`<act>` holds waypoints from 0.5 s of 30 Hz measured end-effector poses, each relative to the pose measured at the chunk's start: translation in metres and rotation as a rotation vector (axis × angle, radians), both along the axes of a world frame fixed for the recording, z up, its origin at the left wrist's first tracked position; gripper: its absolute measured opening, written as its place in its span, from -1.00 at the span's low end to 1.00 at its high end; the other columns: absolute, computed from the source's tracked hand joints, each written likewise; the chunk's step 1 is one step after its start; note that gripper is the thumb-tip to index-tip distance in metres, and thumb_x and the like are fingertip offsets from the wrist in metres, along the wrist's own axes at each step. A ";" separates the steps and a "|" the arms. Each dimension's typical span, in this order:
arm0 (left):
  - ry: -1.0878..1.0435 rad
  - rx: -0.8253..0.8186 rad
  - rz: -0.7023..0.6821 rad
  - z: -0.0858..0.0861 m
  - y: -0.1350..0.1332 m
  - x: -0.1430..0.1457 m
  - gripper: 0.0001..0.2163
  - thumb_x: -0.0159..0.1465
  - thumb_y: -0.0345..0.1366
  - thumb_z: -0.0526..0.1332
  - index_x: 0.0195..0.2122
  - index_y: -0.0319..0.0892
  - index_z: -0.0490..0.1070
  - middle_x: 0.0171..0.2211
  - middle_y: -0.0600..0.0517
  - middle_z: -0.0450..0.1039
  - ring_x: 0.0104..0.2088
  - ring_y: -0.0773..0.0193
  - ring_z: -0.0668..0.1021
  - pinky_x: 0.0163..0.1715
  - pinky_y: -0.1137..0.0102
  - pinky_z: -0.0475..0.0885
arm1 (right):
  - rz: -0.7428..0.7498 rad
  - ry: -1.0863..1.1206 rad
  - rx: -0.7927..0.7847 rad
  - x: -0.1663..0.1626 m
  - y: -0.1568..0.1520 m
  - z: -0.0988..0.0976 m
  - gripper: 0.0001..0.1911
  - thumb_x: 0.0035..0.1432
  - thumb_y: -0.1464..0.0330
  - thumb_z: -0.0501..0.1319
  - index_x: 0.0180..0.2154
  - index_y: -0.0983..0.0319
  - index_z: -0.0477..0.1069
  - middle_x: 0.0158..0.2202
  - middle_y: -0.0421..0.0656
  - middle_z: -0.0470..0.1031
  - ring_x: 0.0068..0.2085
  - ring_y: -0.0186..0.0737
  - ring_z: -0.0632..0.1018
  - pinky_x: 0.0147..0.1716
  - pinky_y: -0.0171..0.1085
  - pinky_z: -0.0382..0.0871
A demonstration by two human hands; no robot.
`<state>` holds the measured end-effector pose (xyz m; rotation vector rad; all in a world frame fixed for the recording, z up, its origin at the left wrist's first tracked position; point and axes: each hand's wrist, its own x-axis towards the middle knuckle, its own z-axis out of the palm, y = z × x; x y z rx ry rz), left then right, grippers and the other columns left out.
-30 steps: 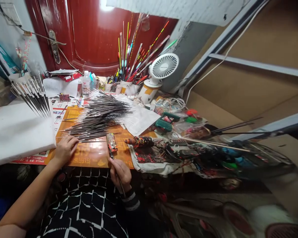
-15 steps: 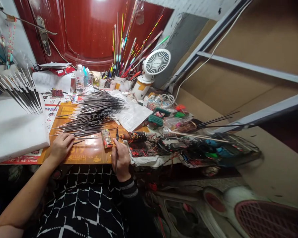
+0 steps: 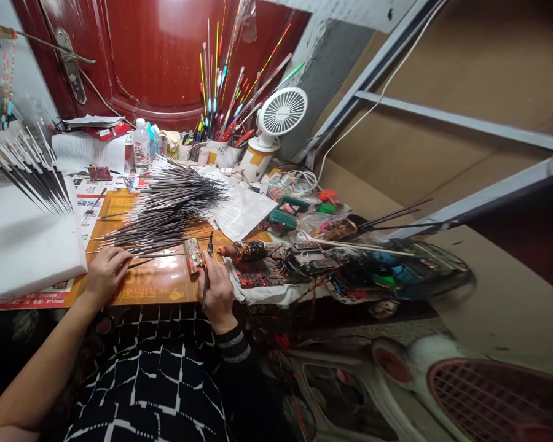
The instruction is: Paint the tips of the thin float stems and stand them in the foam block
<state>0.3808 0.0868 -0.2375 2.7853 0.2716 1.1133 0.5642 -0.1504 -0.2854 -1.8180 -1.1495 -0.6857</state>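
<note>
My left hand [image 3: 105,275] rests at the left of the orange board [image 3: 154,279], its fingers pinched on a thin dark stick [image 3: 159,255] that lies toward the small block. My right hand [image 3: 219,293] is closed around a slim dark pen-like tool [image 3: 210,245], its tip pointing up and away from me. Left of those fingers sits a small paint-stained block [image 3: 193,256]; fingertips are at its right edge, though contact is hard to tell. Beyond both hands lies a big pile of thin dark sticks with white ends [image 3: 175,196].
At left, a white foam block [image 3: 32,245] holds several more sticks upright. A clear bottle [image 3: 141,146], a white fan [image 3: 283,112] and cups of colourful fishing floats [image 3: 216,150] line the back. A paint-smeared rotary tool [image 3: 244,250] lies on a stained cloth at right.
My right hand has moved slightly left, up to the small block, with the pen-like tool still in it. My left hand keeps its pinch. The whole view has shifted a little.
</note>
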 end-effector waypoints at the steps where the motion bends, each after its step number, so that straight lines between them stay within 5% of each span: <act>1: -0.004 -0.005 -0.006 0.000 0.000 0.000 -0.86 0.46 -0.28 0.16 -0.15 -0.12 0.51 -0.21 -0.02 0.53 -0.17 0.17 0.51 -0.11 0.26 0.43 | -0.002 -0.003 -0.001 0.000 0.000 0.000 -0.43 0.43 0.43 0.04 0.41 0.22 0.09 0.17 0.05 0.49 0.17 -0.06 0.52 0.16 -0.02 0.48; 9: 0.038 -0.086 -0.027 -0.003 -0.006 0.005 -0.81 0.48 -0.24 0.12 -0.18 -0.11 0.51 -0.22 -0.02 0.55 -0.18 0.18 0.51 -0.11 0.26 0.43 | -0.009 -0.037 0.094 -0.008 -0.005 -0.001 -0.47 0.41 0.47 0.08 0.36 0.21 0.20 0.08 0.06 0.55 0.05 -0.03 0.59 0.03 -0.03 0.54; 15: 0.031 -0.077 -0.019 -0.002 -0.010 0.005 -0.79 0.48 -0.23 0.12 -0.22 -0.13 0.52 -0.27 -0.03 0.53 -0.22 0.19 0.50 -0.15 0.29 0.43 | 0.178 -0.159 0.165 -0.025 -0.012 -0.021 -0.38 0.30 0.60 0.17 0.34 0.22 0.23 -0.12 -0.02 0.61 -0.15 -0.16 0.62 -0.16 -0.17 0.58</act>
